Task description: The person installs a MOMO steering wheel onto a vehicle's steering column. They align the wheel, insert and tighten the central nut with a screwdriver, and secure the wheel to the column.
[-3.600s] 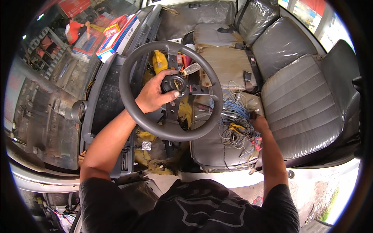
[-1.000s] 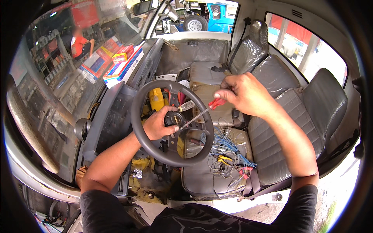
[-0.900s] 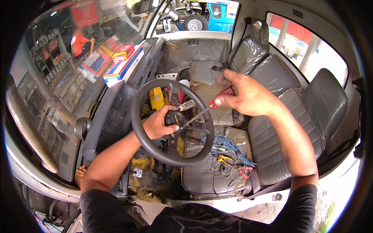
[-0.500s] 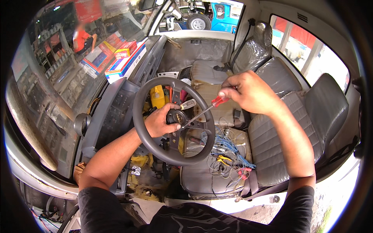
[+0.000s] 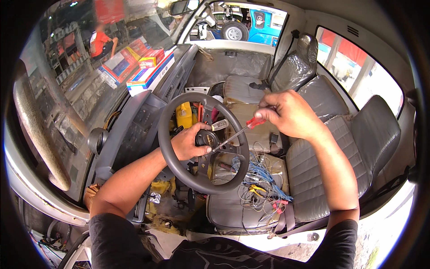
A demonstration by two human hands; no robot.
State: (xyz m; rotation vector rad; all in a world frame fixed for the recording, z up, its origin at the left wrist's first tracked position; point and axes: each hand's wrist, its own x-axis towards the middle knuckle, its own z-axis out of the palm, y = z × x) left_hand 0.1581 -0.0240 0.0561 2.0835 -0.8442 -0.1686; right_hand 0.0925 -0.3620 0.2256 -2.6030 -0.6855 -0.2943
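Note:
My left hand (image 5: 186, 142) is wrapped around the round black horn button (image 5: 207, 139) at the hub of the dark steering wheel (image 5: 192, 182), thumb on the near side. A clear-handled tool (image 5: 220, 125) juts out by its index finger; I cannot tell whether the hand holds it. My right hand (image 5: 289, 114) grips the red handle of a screwdriver (image 5: 255, 122). Its long metal shaft slants down to the left, with the tip at the button's edge near my left thumb.
Tangled wires (image 5: 264, 175) with yellow-handled pliers (image 5: 257, 191) lie on the driver's seat (image 5: 224, 214). Boxes (image 5: 150, 74) rest on the dashboard (image 5: 134, 112). A yellow container (image 5: 183, 115) stands beyond the wheel. Outside the windshield sits a person in red (image 5: 101, 42).
The view has shifted slightly, so the cab sits a little lower and to the right. Both hands keep their holds, and the screwdriver tip stays at the horn button's edge.

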